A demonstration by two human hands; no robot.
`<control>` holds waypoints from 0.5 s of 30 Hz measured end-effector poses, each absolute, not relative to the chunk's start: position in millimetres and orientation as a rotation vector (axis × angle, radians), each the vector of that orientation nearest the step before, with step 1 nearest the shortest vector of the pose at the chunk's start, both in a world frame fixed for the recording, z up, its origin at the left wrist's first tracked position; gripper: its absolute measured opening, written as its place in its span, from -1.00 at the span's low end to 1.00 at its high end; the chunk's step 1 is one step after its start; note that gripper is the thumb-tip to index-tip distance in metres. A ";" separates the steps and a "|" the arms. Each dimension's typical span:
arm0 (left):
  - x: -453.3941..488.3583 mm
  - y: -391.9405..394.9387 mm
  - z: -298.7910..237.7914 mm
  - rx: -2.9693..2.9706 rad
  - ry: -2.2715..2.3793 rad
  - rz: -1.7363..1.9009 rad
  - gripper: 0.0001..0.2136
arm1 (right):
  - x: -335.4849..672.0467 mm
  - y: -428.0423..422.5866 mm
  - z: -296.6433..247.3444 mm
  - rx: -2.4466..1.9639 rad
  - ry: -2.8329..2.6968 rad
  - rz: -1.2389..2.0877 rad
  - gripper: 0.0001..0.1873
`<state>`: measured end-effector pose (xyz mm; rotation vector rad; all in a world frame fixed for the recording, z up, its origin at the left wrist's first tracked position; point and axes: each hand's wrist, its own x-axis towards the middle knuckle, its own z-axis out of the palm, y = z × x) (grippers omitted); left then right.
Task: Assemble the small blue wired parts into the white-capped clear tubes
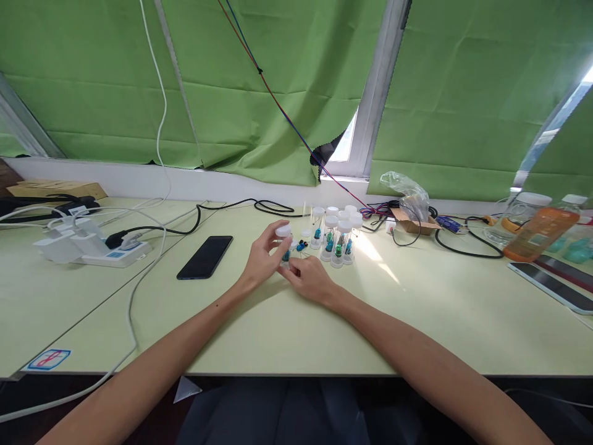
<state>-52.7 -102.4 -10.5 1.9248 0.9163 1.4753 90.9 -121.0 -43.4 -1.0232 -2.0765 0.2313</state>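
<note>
My left hand (265,258) is closed around a small clear tube with a white cap (283,230). Something blue shows inside this tube, though my fingers cover much of it. My right hand (311,279) is curled, its thumb and fingertips at the tube's lower end. Just beyond the right hand lie a few small blue parts with wire legs (302,245). Behind them stands a clear tube (306,219) with no part visible inside. To the right, several white-capped clear tubes (340,247) stand in a cluster, with blue and green parts in the front ones.
A black phone (204,257) lies left of my hands, beyond it a white power strip (115,252) with cables. Behind the tubes are tangled wires and an open cardboard box (414,224) with a plastic bag. Far right are an orange bottle (540,233) and another phone (551,287).
</note>
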 end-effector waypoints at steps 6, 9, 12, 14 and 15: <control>-52.6 -98.4 -10.2 1.861 0.876 1.476 -0.57 | 88.2 -126.1 -42.7 -1.018 -2.240 0.226 -0.55; -54.2 -95.9 -9.7 1.793 0.853 1.496 -0.58 | 88.8 -123.1 -44.0 -1.088 -2.179 0.169 -0.56; -56.4 -93.7 -9.8 1.709 0.792 1.492 -0.57 | 91.1 -119.6 -43.0 -1.241 -2.030 0.118 -0.56; -57.5 -92.8 -10.1 1.648 0.759 1.473 -0.55 | 93.3 -118.5 -40.5 -1.332 -1.950 0.104 -0.55; -57.8 -92.5 -10.1 1.611 0.748 1.465 -0.55 | 94.2 -118.5 -39.0 -1.361 -1.932 0.105 -0.54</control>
